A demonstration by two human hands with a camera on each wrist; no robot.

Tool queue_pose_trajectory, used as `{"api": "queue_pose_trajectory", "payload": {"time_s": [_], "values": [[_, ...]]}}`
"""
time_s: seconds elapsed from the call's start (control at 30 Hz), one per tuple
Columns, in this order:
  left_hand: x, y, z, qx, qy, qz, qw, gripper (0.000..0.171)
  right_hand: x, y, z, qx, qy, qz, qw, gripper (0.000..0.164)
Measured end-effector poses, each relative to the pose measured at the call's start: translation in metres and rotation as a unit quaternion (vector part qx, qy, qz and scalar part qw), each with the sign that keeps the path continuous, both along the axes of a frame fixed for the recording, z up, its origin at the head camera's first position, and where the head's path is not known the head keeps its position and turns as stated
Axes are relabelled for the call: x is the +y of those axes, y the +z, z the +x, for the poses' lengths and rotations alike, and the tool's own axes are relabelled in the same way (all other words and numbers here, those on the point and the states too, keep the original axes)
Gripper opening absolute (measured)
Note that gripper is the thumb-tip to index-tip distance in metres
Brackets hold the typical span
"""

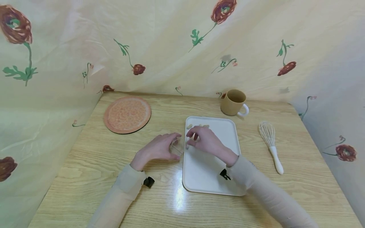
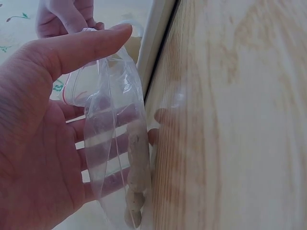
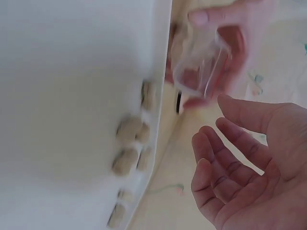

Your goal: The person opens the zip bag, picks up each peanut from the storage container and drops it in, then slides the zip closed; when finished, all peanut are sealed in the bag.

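My left hand (image 1: pixel 159 147) holds a clear plastic zip bag (image 2: pixel 115 139) upright beside the tray, thumb in front and fingers behind it. Peanuts (image 2: pixel 137 163) lie low inside the bag, visible through the film. Over the left side of the white tray (image 1: pixel 211 171) is my right hand (image 1: pixel 207 141), near the bag's mouth. In the right wrist view, its fingers (image 3: pixel 211 179) are loosely bent with nothing between them and the thumb. Several peanuts (image 3: pixel 125 162) lie on the tray along its edge; the right hand partly covers that area in the head view.
A brown mug (image 1: pixel 233 103) with a white handle stands behind the tray. To the right lies a white-handled whisk (image 1: pixel 272 147). A round orange mat (image 1: pixel 127 114) lies at the back left of the wooden table (image 1: pixel 159 205). Floral cloth (image 1: pixel 171 47) hangs around the table.
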State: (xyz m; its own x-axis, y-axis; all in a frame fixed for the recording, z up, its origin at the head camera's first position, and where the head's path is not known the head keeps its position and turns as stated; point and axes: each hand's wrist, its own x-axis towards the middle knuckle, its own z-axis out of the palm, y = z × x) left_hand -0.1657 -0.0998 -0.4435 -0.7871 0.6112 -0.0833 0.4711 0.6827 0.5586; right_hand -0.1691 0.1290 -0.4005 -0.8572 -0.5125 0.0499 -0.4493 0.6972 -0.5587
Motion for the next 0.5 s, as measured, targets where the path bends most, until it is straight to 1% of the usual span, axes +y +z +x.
{"api": "queue_pose_trajectory", "payload": {"time_s": [0.17,0.3,0.43,0.5], "values": [[0.0,0.001,0.001,-0.004,0.002,0.0,1.0,0.086,0.019,0.001,-0.017,0.01,-0.018,-0.01,1.0,0.02],[0.0,0.001,0.001,-0.003,0.005,0.001,1.0,0.086,0.035,0.0,-0.031,0.005,-0.036,-0.018,0.999,0.017],[0.001,-0.001,0.001,-0.002,0.007,0.001,1.0,0.086,0.049,-0.003,-0.044,0.001,-0.061,-0.01,0.998,0.016],[0.001,-0.001,0.001,-0.003,0.007,0.001,1.0,0.086,0.055,-0.008,-0.05,0.002,-0.072,-0.001,0.997,0.017]]}}
